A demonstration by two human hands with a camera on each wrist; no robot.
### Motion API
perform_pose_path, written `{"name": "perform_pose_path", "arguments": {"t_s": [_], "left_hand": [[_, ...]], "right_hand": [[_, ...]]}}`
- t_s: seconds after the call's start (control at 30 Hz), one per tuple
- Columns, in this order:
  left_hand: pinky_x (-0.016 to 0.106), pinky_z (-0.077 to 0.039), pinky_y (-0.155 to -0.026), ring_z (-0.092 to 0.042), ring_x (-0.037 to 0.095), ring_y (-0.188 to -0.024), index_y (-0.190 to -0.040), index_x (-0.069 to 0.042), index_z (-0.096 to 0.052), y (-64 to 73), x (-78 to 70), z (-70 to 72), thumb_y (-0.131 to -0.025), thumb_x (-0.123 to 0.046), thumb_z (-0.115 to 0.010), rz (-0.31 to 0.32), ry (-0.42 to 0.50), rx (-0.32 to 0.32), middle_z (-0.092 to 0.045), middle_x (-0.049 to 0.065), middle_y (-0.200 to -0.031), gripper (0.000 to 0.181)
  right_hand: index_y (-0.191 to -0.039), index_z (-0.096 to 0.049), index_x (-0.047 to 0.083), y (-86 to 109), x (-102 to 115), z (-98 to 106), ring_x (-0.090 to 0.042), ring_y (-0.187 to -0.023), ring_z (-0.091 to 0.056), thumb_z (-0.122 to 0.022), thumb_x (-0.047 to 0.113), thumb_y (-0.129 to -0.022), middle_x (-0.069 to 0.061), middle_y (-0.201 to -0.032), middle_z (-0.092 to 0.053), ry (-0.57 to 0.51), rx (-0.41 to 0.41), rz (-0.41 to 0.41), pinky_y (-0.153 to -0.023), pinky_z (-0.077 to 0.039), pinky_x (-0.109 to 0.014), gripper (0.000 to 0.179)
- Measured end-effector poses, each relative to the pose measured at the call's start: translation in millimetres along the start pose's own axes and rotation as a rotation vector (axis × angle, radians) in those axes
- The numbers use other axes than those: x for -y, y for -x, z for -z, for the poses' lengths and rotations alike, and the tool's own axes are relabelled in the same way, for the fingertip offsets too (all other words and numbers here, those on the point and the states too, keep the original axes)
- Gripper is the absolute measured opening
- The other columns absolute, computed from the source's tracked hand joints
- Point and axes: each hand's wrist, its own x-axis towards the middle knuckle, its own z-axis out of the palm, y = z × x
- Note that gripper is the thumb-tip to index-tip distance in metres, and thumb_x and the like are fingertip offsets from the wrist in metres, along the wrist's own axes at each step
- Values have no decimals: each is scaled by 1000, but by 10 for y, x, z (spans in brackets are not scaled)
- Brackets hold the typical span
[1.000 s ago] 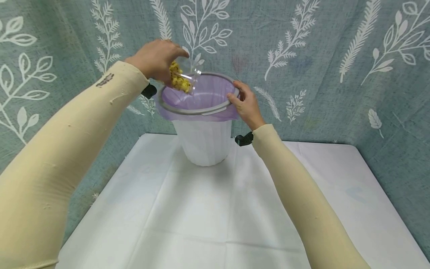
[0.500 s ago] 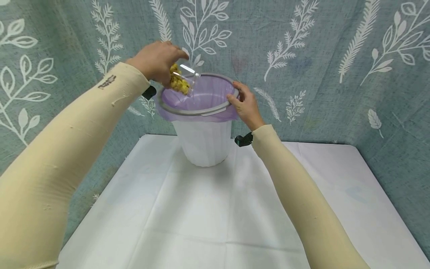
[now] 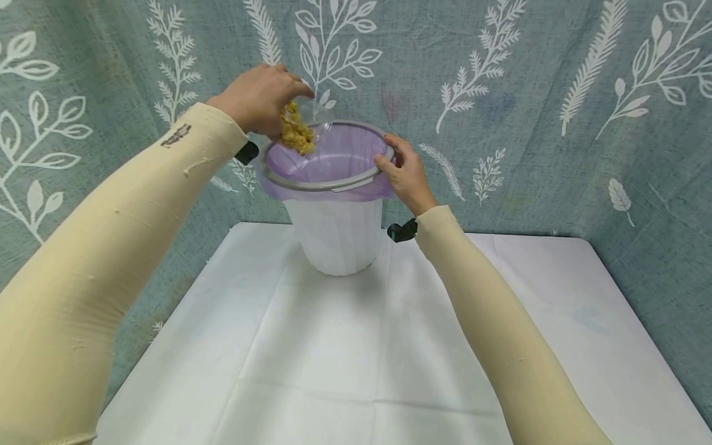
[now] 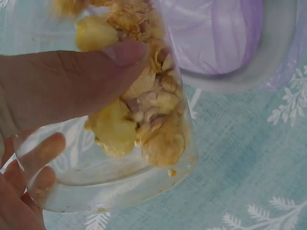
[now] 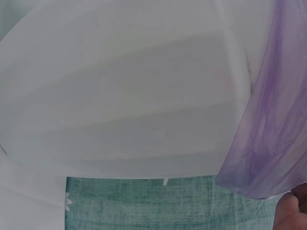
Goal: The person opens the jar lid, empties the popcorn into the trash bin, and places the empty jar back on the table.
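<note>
Jar tipped over a lined bin, one hand for each.
The left hand grasps a clear jar, thumb on one side and fingers on the other, seemingly so its smooth wall cannot slip; the jar tilts with its mouth to the right, over the left part of the bin opening, and yellow-brown lumps lie along its lower side. The right hand pinches the grey ring on the right, probably to steady it. The ring appears to keep the purple liner spread open and folded over the outside. The white bin stands upright on the bench, toward its far edge.
</note>
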Motion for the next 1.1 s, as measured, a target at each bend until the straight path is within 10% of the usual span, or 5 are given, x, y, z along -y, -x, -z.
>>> {"name": "perform_pose_path", "arguments": {"t_s": [1.1], "left_hand": [[64,-28,-120,-42,50,-134,-149,-1,-56,7,-28,-2,-65,10,-85,-20,-34,-19,-53,26,-150,89]], "right_hand": [[-158,-43,2,9,16,-11,-22,-148,-44,-65,14,-106,-9,-166,-36,-18,-7,4,-115,-43,-28,58]]}}
